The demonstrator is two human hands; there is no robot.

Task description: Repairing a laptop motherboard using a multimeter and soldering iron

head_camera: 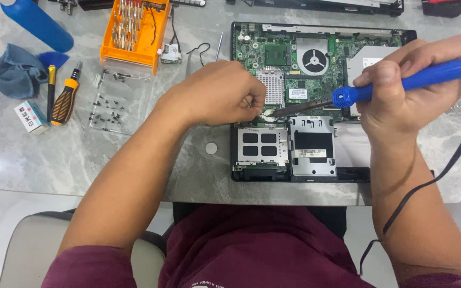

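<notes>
Arms over laptop board (316, 58); screwdrivers (62, 96), perhaps screws (108, 101), leftward.

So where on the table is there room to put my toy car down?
Bare marble lies along the near edge, below the loose screws and left of the opened laptop. Another bare strip sits right of the laptop, under the soldering iron. The far left is crowded: screwdriver, orange bit case, cloth.

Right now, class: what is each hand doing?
Left hand: closed, fingers pinching something small on the board; what, cannot be told.
Right hand: closed around the blue soldering iron.
</notes>
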